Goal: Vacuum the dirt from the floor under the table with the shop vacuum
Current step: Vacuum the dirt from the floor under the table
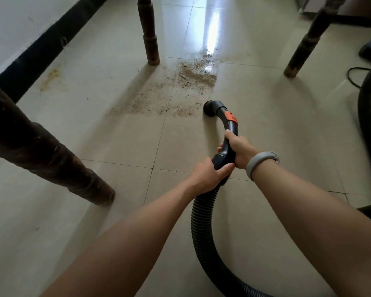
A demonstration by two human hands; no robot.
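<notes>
We grip the vacuum's curved handle tube (pixel 228 138) with both hands. Our right hand (pixel 239 150) wraps the smooth black plastic bend, fingers curled round it, a pale grey band (pixel 257 163) on that wrist. Our left hand (pixel 208 175) clamps the collar just below, where the rigid tube meets the ribbed hose (pixel 201 228); thumb over the top, fingers under. Both grips closed tight on the tube.

An orange slider (pixel 231 117) sits on the tube ahead of our right hand. The round black nozzle (pixel 210 107) faces down at the tile, at the near right edge of the dirt (pixel 180 88); we cannot tell if it touches the floor.

The dirt is tan, sandy, granular, densest in a patch past the nozzle, thinning to scattered specks toward the left. It lies on glossy beige floor tiles (pixel 116 136) between the dark turned wooden table legs (pixel 149 33). A smaller yellowish smear (pixel 51 76) lies near the black baseboard (pixel 36 54). The corrugated hose loops back along the floor under our right arm. A thin black cord (pixel 356 77) lies at right.
</notes>
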